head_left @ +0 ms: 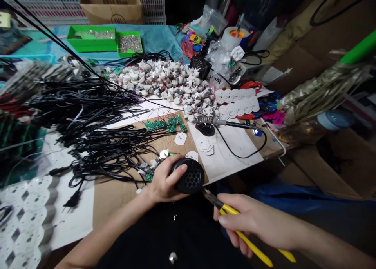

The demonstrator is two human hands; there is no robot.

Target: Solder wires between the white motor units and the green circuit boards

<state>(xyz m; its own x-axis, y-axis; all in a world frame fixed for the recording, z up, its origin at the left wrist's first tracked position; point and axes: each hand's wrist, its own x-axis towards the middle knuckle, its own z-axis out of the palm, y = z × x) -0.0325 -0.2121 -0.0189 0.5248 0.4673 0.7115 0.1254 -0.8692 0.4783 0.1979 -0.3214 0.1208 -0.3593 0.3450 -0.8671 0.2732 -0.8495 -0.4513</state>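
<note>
My left hand (167, 179) is wrapped round a black round housing (191, 176) with a honeycomb grille, its thumb lying over the rim. In my right hand (245, 219) are yellow-handled pliers (212, 199), their metal jaws just below and right of the housing's edge. Whether the jaws touch the housing I cannot tell. Beside my left hand lie small green circuit boards (149, 176) and white round parts (163, 154). White hexagonal plates (180, 138) lie beyond the housing.
Bundles of black power cords (96, 151) cover the table's left. A heap of white parts (173, 80) lies at the back. A soldering iron (235, 124) rests in its coil stand on the right. Green trays (92, 45) of small metal pieces stand behind.
</note>
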